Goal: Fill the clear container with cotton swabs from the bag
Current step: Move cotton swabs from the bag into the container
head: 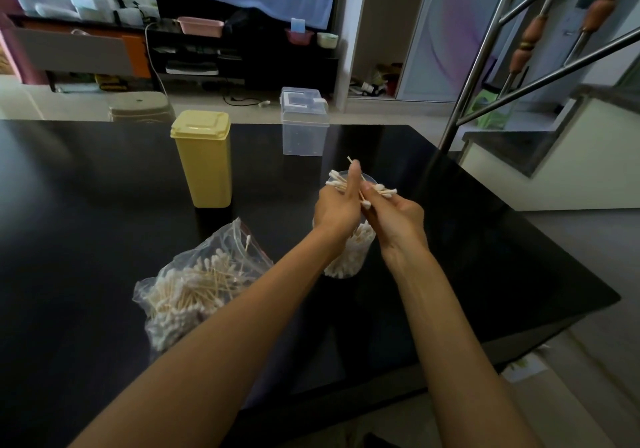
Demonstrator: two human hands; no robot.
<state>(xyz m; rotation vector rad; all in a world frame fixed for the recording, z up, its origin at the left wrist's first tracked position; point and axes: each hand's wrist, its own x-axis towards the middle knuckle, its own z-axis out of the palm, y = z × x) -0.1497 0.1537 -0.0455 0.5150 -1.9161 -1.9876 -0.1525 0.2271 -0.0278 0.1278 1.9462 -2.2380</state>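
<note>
A clear round container (349, 257) stands on the black table (104, 239), partly filled with white-tipped cotton swabs and largely hidden behind my hands. My left hand (337, 210) and my right hand (398, 215) are together just above its rim, both holding a bunch of cotton swabs (382, 189) between their fingers. The swab ends stick out to the left and right of my hands. To the left lies the open clear plastic bag (197, 285), still holding many swabs.
A tall yellow lidded container (204, 160) stands behind the bag. A clear lidded box (304, 123) sits at the table's far edge. The table's right edge runs close to a metal stair railing (485, 66). A stool (138, 106) stands beyond the table.
</note>
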